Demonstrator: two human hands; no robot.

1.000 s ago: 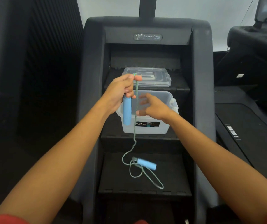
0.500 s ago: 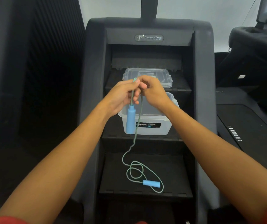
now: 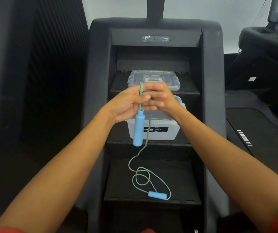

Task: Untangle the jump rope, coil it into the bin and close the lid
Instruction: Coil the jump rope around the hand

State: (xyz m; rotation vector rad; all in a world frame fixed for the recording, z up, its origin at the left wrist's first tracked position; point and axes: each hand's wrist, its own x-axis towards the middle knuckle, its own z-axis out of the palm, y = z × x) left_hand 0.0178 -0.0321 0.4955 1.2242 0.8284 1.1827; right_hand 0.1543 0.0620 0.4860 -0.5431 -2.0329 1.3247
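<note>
Pinching the jump rope (image 3: 141,91) just above one blue handle (image 3: 138,129), the left hand (image 3: 128,105) lets that handle hang in front of the clear bin (image 3: 171,130). Pressed against it at 3 o'clock, the right hand (image 3: 164,100) grips the same cord. At 6 o'clock, loose loops and the second handle (image 3: 157,195) lie on the lower step (image 3: 182,182). At 12 o'clock sits the lid (image 3: 153,78).

We see the bin (image 3: 153,130) on the middle step (image 3: 153,143), its lid (image 3: 153,79) on the step behind at twelve o'clock. At six o'clock, the lower step (image 3: 182,179) carries the rope's loops (image 3: 142,177) and second handle (image 3: 157,195).
</note>
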